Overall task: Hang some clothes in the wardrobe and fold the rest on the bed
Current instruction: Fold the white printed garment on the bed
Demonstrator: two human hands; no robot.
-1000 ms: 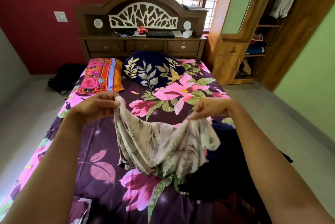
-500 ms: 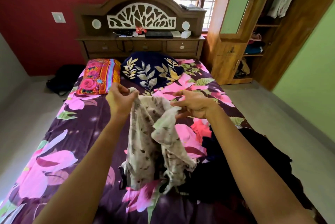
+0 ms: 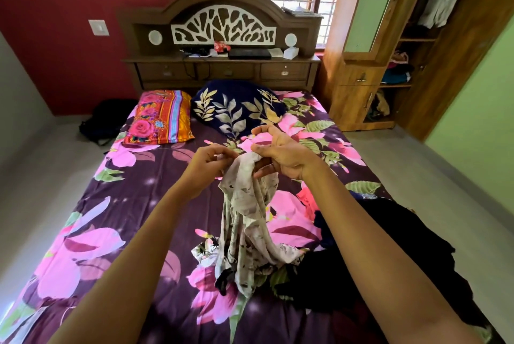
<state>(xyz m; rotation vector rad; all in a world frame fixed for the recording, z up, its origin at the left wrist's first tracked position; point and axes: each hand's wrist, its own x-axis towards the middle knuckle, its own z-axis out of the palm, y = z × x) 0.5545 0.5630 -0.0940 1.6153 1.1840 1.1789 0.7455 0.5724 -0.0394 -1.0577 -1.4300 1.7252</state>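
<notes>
You hold the garment (image 3: 244,221) bunched at its top, left hand (image 3: 210,164) pinching it and right hand (image 3: 282,154) curled round it, touching, so it hangs lengthwise straight down between your arms onto the bed (image 3: 125,204), wardrobe (image 3: 358,93) far right.
</notes>
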